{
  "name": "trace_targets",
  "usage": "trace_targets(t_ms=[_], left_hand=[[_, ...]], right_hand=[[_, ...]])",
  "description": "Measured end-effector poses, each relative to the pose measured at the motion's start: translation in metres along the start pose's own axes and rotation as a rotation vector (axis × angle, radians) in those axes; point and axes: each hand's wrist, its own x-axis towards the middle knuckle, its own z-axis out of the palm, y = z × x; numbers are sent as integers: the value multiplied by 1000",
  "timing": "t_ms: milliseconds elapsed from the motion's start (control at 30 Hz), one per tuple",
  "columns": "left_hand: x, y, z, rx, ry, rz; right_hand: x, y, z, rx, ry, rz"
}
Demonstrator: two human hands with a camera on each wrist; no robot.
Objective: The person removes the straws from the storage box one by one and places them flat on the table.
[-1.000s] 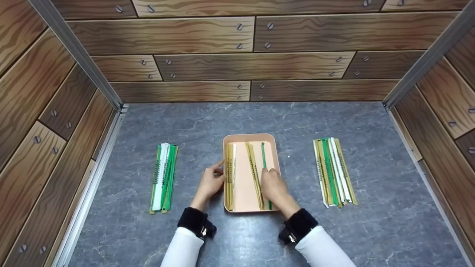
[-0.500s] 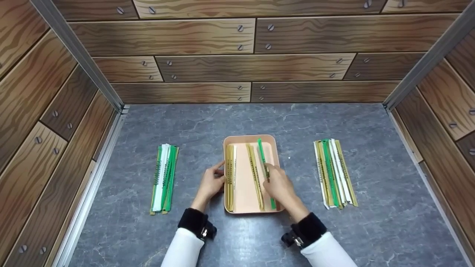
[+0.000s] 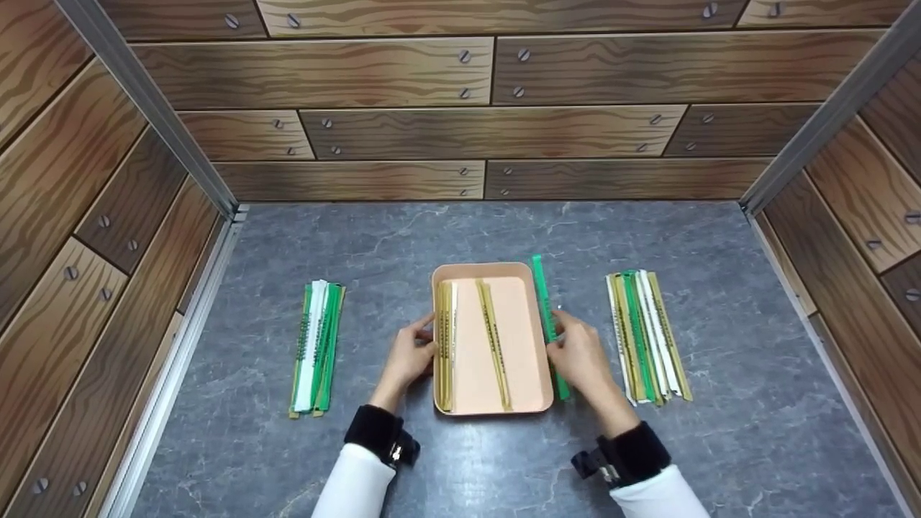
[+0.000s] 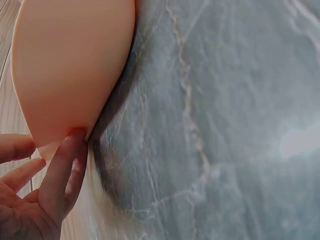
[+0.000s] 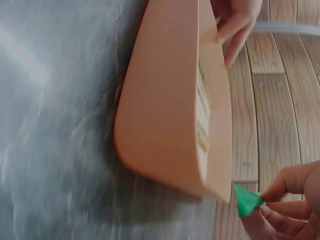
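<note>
My right hand (image 3: 581, 354) pinches a long green wrapped straw (image 3: 541, 288) just outside the right wall of a peach tray (image 3: 493, 415). In the right wrist view, one end of the green straw (image 5: 247, 201) shows between thumb and fingers, beside the tray wall (image 5: 160, 100). My left hand (image 3: 410, 354) touches the tray's left side. Its fingers (image 4: 62, 172) lie against the outer wall in the left wrist view. Along the tray's left inside are yellow-brown wrapped straws (image 3: 445, 345) and a white one (image 3: 455, 345). Yellow-brown straws (image 3: 493, 345) lie slanted near its middle.
A bundle of green, white and yellow-brown wrapped straws (image 3: 316, 345) lies on the marbled table (image 3: 388, 244) at left. Another mixed bundle (image 3: 647, 338) lies at right, close to my right hand. Wood-patterned walls (image 3: 403, 129) enclose the back and sides.
My right hand has lifted the green straw from the tray's right part and carried it rightward over the wall. The left hand has stayed at the tray's left side.
</note>
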Motion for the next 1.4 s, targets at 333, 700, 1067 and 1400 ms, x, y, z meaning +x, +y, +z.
trace_targets(t_ms=[333,700,1067,1400], left_hand=[[-1,2,0,19,4,-18],[-1,2,0,27,-9,-3],[-2,1,-1,25,-12,-3],[-1,1,-2,62,0,24]], right_hand=[[0,45,-25,-157,79,108],[-2,83,-41,-282,142,211],[0,91,-40,-333,159,237],[-1,49,-17,-212,185,22]])
